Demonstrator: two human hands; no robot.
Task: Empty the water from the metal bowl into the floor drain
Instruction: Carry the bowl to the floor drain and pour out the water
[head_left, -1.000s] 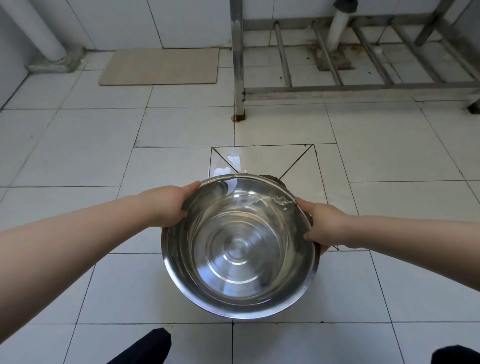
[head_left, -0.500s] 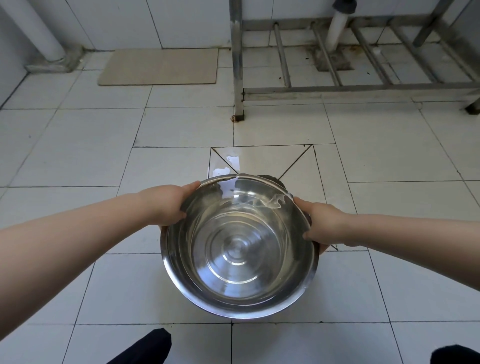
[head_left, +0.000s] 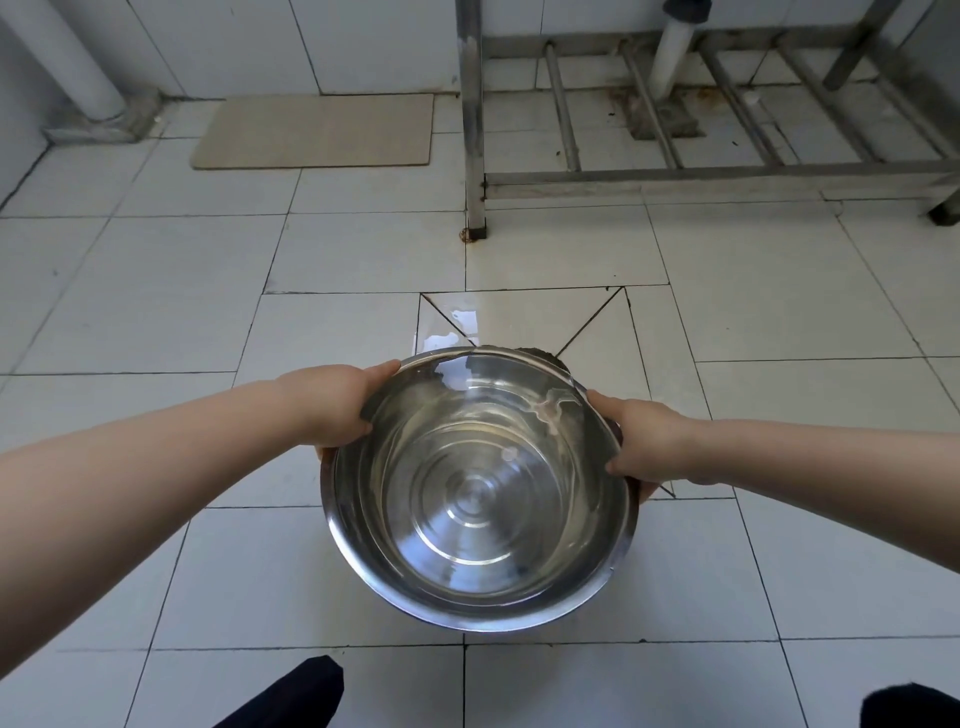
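Observation:
I hold a shiny metal bowl (head_left: 475, 499) above the white tiled floor, tilted away from me with its far rim lowest. My left hand (head_left: 337, 405) grips the left rim and my right hand (head_left: 641, 444) grips the right rim. Water has gathered against the far inner wall, close to the far rim. The floor drain (head_left: 540, 354) is a dark patch just beyond the far rim, mostly hidden by the bowl, at the centre of diagonally cut tiles. A small wet patch (head_left: 449, 332) shines on the tile to the left of the drain.
A steel rack frame (head_left: 475, 156) stands on the floor beyond the drain, with a white pipe (head_left: 670, 57) behind it. A beige mat (head_left: 317, 130) lies against the back wall, and another white pipe (head_left: 72, 62) rises at far left. My dark shoes (head_left: 291, 701) show at the bottom edge.
The bowl has tipped a little further away from me and its far rim has dropped; the water has spread wider along the far inner wall. Both hands keep the same grip.

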